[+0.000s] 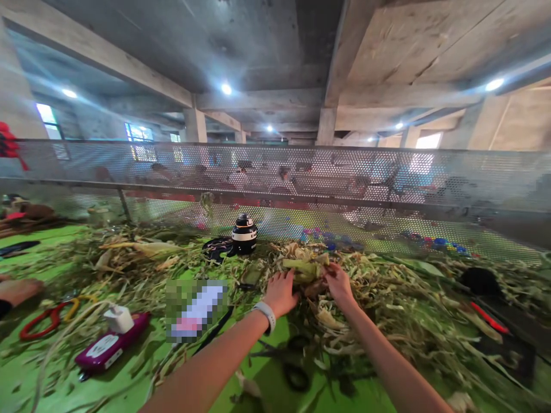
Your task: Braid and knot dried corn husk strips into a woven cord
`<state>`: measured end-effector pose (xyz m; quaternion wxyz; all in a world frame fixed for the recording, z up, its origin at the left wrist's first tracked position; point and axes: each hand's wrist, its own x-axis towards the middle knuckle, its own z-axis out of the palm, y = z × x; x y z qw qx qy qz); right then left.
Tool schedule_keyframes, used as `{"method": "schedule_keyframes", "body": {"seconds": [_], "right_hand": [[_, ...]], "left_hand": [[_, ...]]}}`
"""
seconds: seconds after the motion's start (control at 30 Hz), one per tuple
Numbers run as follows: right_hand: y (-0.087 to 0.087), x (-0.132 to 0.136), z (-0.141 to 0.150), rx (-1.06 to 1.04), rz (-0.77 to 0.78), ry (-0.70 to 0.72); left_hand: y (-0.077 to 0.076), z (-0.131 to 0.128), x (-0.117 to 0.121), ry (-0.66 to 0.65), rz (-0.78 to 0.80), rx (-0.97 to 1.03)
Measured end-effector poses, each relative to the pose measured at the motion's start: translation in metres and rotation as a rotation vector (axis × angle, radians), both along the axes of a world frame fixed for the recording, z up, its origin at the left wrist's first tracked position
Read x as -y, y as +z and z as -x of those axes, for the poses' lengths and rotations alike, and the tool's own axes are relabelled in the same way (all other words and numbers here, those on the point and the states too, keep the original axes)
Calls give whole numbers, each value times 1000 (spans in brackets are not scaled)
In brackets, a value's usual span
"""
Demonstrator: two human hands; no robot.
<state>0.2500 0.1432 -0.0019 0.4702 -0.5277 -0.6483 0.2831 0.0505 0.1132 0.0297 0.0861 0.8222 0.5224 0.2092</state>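
In the head view, pale green corn husks (305, 266) form a bundle in front of me, just above a heap of dry husks. My left hand (282, 293), with a white band at the wrist, is closed around the bundle's left side. At its right end my right hand (339, 285) pinches the husk between thumb and fingers. Some fingertips are hidden by the leaves. Below my hands, dark-handled scissors (297, 358) lie on the green tabletop (269, 378).
Husk scraps (387, 310) litter the table. A purple power strip (109, 347) with a white plug, red-and-yellow scissors (47, 322) and a blurred-out phone (198, 310) lie left. A black bottle (244, 234) stands before a perforated metal screen (293, 172). Another person's hand (21, 289) is far left.
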Motion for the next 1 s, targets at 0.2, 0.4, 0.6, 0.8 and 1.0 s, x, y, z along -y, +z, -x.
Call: {"method": "schedule_keyframes", "body": {"seconds": [0.2, 0.4, 0.6, 0.8, 1.0], "right_hand": [[-10, 13, 4, -415, -85, -294], [-4, 23, 11, -509, -167, -331], [1, 26, 12, -392, -291, -363], [-3, 26, 8, -341, -308, -370], [-8, 25, 7, -406, -280, -382]], "left_hand": [[9, -18, 0, 35, -191, -121], [1, -37, -7, -178, -372, -66], [6, -54, -20, -206, -245, 26], [18, -63, -39, -137, -26, 203], [10, -54, -46, 9, 15, 310]]}}
